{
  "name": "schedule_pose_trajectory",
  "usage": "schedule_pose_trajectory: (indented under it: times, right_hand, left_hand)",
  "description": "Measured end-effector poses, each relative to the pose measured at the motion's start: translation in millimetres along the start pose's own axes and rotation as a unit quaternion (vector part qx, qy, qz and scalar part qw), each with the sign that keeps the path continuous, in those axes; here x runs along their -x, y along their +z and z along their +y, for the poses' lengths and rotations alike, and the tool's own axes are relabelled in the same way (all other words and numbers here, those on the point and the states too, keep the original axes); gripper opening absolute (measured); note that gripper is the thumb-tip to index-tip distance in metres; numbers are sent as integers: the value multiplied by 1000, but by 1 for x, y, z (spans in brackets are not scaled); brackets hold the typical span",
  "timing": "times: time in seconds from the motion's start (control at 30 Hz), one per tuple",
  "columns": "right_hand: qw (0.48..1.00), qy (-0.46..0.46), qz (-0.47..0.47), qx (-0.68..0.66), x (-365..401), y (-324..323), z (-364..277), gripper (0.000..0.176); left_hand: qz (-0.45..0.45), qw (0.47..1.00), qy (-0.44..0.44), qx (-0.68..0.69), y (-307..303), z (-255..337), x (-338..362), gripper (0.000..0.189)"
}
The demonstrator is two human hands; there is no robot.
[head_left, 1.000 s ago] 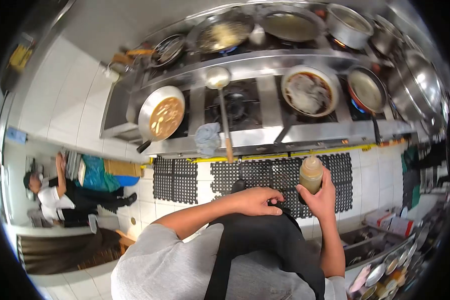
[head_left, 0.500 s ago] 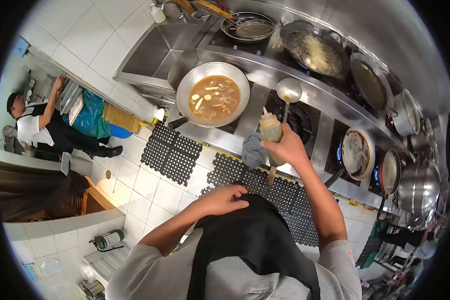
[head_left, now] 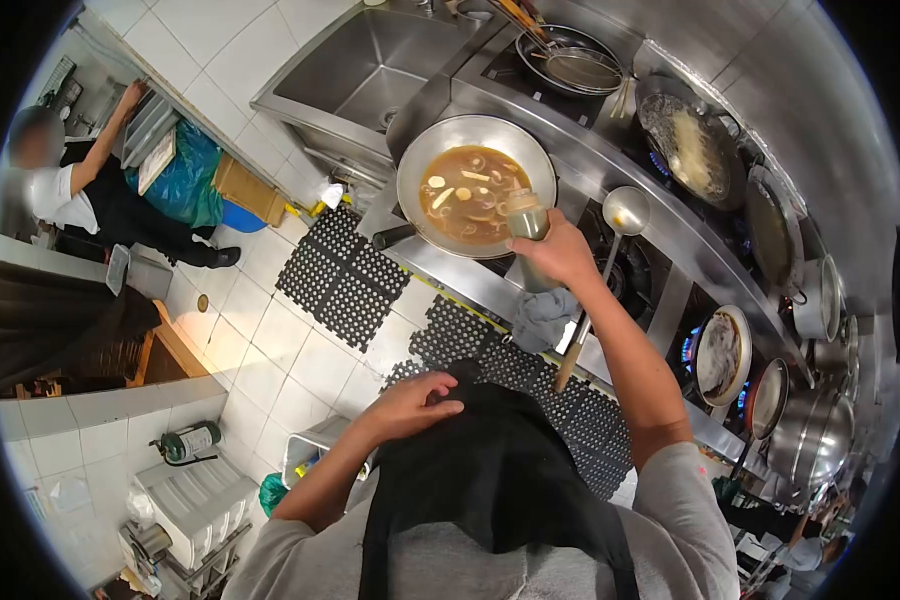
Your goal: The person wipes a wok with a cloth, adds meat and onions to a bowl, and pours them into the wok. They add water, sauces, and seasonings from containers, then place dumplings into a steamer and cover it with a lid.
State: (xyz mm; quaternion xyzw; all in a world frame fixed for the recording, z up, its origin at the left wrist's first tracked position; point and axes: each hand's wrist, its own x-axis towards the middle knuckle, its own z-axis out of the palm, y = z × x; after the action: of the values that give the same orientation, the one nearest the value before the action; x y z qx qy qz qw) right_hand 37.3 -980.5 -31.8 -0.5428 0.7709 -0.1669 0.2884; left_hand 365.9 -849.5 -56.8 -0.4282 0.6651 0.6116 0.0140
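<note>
My right hand is wrapped around a squeeze bottle with a narrow nozzle and pale green-brown contents. The bottle is tilted, its nozzle end over the near right rim of a large pan. Brown broth with sliced pieces fills the pan's middle. Below my right hand hangs a grey cloth at the stove's front edge. A ladle with a wooden handle lies across the burner beside my right forearm. Held in front of the black apron, my left hand is empty, thumb apart from the fingers.
Behind the pan is a steel sink. Food fries in a wok at the back right. Flames burn under a frying pan and a smaller pan. Black mats lie on the floor. Another person stands at far left.
My right hand has carried the squeeze bottle from beside the ladle to the pan's edge. My left hand stays near the apron. The whole view has shifted somewhat.
</note>
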Motion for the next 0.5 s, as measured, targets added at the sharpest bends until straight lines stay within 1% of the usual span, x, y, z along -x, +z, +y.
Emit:
schedule_pose_trajectory:
  times: [0.07,0.17,0.27,0.37,0.47,0.5]
  right_hand:
    - [1000,-10,-20,10,-11,6,9,84]
    - [995,20,-75,68,-31,10,25,83]
    - [981,69,-151,100,-54,5,28,76]
    - [978,101,-121,136,-65,2,13,67]
    - [978,58,-106,171,-59,5,-11,65]
    - [976,49,-114,180,-58,10,-13,64]
  left_hand:
    - [4,1000,2,-6,-2,-3,0,54]
    - [7,1000,7,20,-4,-16,2,52]
    - [27,999,12,37,-5,-28,6,59]
    - [35,999,1,29,-8,-31,9,58]
    - [39,999,15,25,-10,-35,9,57]
    - [40,999,13,30,-11,-33,9,56]
